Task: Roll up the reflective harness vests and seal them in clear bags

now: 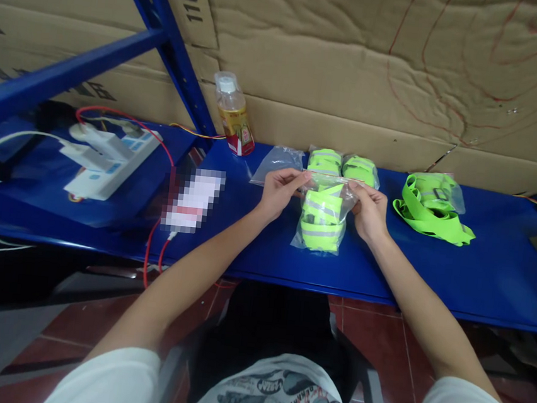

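Observation:
Between my hands is a clear plastic bag [322,222] with folded neon-yellow reflective straps inside. My left hand [281,192] pinches the bag's upper left corner, and my right hand [368,208] pinches its upper right corner. The bag's top edge is stretched between them. Just behind it lie two more bagged bundles, one in the middle [324,160] and one slightly right [361,170]. A flat clear bag [279,161] rests behind my left hand. Farther right, a loose neon strap [430,223] lies in front of and around another bagged bundle [438,189].
A bottle [236,119] stands at the back left of the blue table [263,261]. A blurred-out phone-like object [195,201] with a red cable lies left. Beyond it are a white power strip [110,164] and a blue shelf post [181,73]. Cardboard [310,66] forms the back.

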The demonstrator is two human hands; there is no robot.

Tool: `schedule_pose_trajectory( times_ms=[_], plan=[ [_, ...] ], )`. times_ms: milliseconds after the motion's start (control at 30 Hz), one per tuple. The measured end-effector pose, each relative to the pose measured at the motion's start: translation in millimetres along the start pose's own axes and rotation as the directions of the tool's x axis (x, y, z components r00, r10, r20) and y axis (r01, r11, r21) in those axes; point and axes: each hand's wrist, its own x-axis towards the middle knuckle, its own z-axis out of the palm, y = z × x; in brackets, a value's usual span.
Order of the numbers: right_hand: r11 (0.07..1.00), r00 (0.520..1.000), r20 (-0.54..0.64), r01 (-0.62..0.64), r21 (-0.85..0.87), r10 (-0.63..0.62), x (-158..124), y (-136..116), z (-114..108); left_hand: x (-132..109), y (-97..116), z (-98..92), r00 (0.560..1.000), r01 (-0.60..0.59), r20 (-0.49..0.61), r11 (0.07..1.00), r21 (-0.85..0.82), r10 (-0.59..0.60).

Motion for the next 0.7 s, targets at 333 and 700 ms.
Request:
schedule_pose_trajectory(
  times_ms=[333, 700],
  plan=[
    [1.000, 1.000, -0.002, -0.023, -0.005, 0.023, -0.6, -4.9, -2.3, 1.7, -3.8, 0.9, 0.992, 0.113, 0.057, 0.993, -0.035, -0.111],
    [1.000, 0.999, 0.020, -0.025, 0.006, 0.024, 0.0, -0.9, -1.6, -2.9, 3.0, 4.2, 0.987, 0.141, 0.075, 0.990, -0.005, -0.140]
  ],
)
